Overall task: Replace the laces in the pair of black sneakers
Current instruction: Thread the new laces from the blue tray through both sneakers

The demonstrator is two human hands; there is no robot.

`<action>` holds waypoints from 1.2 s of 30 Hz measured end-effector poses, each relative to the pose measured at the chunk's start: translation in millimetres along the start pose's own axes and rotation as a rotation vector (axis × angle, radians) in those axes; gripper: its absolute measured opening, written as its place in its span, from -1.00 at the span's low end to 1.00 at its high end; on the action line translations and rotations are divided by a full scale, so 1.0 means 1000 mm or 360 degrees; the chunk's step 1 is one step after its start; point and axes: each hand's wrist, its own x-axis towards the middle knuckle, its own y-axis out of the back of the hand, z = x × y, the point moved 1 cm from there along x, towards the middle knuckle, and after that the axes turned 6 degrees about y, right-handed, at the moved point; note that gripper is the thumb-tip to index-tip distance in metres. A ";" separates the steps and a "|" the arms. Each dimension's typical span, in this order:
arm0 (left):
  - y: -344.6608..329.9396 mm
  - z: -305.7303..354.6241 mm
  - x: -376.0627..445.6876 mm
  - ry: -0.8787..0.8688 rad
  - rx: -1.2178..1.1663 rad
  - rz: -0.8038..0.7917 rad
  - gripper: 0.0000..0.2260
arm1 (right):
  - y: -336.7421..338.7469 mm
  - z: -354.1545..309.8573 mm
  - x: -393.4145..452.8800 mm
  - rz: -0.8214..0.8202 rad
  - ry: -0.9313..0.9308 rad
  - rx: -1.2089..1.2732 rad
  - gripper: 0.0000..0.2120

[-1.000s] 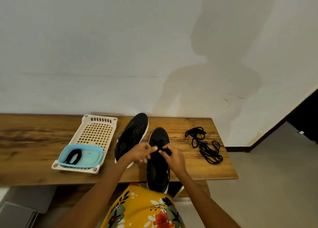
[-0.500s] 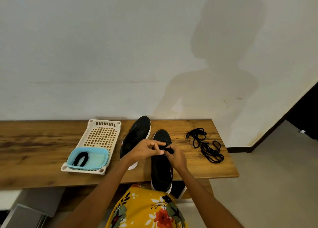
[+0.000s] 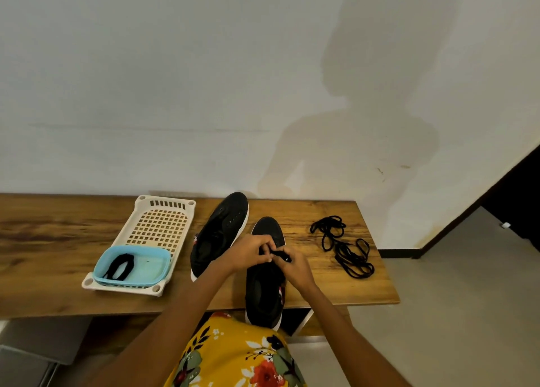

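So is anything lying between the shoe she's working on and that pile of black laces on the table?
Nothing visible. Bare wood separates the near shoe from the loose laces to its right. Both hands, left and right, already pinch a lace end over that shoe; the other shoe and tray sit to its left.

- A white wall (image 3: 175, 79) is filling the upper view, with faint stains showing low on its right.
- A person's shadow (image 3: 380, 109) is falling across the wall.
- A wooden table (image 3: 43, 240) is standing against the wall, its grain running sideways.
- A grey floor (image 3: 467, 313) is spreading to the right.
- A dark skirting (image 3: 400, 253) is running along the wall's foot.
- A dark opening (image 3: 523, 202) is showing at the far right.
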 end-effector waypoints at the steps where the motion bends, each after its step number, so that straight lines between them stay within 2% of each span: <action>1: -0.001 0.001 0.001 -0.0019 0.0038 0.0045 -0.81 | 0.001 0.001 0.000 -0.0013 0.0008 0.0022 -0.93; 6: -0.003 -0.004 0.007 -0.0048 0.0222 0.0175 -0.69 | 0.002 0.005 -0.002 -0.0072 0.0072 0.0055 -0.86; 11: 0.002 -0.007 0.015 -0.0079 0.0393 -0.0002 -0.77 | 0.003 0.005 -0.007 -0.0094 0.0033 0.0043 -0.85; 14: 0.005 -0.006 0.021 -0.0113 0.0512 -0.0003 -0.81 | 0.002 0.001 -0.009 -0.0076 -0.0022 0.0025 -0.91; 20: 0.009 -0.005 0.027 -0.0093 0.0538 -0.0063 -0.90 | 0.003 -0.001 -0.004 -0.0034 -0.0005 -0.0328 -0.86; 24: 0.008 0.001 0.024 -0.0029 0.0366 -0.0130 -0.92 | -0.005 -0.010 -0.002 0.0070 -0.0038 -0.0715 -0.85; 26: 0.009 0.001 0.023 0.0036 0.0248 -0.0123 -0.99 | -0.009 -0.011 -0.004 0.0132 -0.0018 -0.0780 -0.84; 30: 0.008 0.004 0.025 0.0392 -0.0060 -0.0034 -0.85 | -0.010 -0.015 -0.007 0.0188 -0.0025 -0.0874 -0.84; 32: 0.007 0.005 0.031 0.0570 -0.0048 -0.0093 -0.83 | -0.009 -0.017 -0.007 0.0187 0.0006 -0.0955 -0.83; 36: 0.011 0.012 0.034 0.0853 -0.0259 -0.0266 -0.75 | -0.008 -0.017 -0.010 0.0180 0.0085 -0.1055 -0.83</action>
